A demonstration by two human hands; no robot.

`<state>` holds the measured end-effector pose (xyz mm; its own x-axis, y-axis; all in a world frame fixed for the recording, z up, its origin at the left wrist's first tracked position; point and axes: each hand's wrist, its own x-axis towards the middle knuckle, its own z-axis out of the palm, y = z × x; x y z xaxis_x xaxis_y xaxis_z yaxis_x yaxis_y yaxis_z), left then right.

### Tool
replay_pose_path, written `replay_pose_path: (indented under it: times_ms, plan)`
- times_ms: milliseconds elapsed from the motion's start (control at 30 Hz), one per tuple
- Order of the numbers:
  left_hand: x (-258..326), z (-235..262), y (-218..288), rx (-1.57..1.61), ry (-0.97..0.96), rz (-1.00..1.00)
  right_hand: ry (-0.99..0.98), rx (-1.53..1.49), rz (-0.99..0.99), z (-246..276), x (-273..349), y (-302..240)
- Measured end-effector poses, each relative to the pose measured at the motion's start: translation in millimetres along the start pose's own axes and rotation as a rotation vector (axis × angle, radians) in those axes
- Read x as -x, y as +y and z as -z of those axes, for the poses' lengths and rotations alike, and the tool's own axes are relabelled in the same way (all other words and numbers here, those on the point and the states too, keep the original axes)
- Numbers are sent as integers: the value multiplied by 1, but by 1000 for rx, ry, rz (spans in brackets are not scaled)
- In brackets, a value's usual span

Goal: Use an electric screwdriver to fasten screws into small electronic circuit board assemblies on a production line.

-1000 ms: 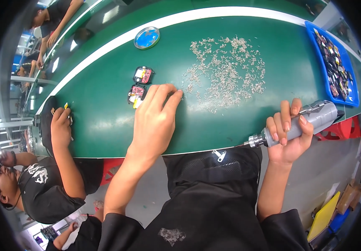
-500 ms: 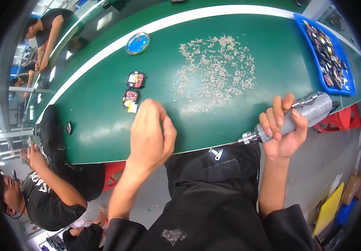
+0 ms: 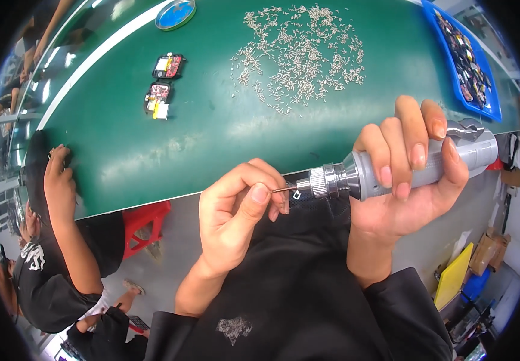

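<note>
My right hand (image 3: pixel 401 204) wraps round the grey body of an electric screwdriver (image 3: pixel 478 150), held level above the table's near edge. Its silver chuck and thin bit (image 3: pixel 283 190) point left. At the bit's tip, the thumb and forefinger of my left hand (image 3: pixel 230 210) are pinched together; whatever lies between them is too small to make out. Beyond both hands, many small silver screws (image 3: pixel 308 57) are spread over the green table (image 3: pixel 212 138). Two small opened electronic units (image 3: pixel 168 66) with red boards and yellow tape lie to the left.
A blue tray (image 3: pixel 493 108) of similar dark units stands at the far right. Near the far edge sits a round dish (image 3: pixel 176 14) with a blue inside. Another person's arm (image 3: pixel 70 222) rests at the table's left end, beside a red stool (image 3: pixel 142 228).
My left hand has come down and right from beside the electronic units to the bit's tip. The screwdriver has risen and moved left in my right hand. The view has shifted.
</note>
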<state>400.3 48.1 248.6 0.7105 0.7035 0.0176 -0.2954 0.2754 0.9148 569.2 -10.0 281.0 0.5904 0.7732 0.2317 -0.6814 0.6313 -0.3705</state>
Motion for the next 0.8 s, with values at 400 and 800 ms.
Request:
replay_pose_path:
  times_ms: [400, 800]
  plan:
    - [-8, 6, 12, -609, 33, -181, -113, 155, 5, -8, -5, 5]
    - [-97, 39, 58, -1361, 53, -550, 290, 40, 93, 32, -12, -4]
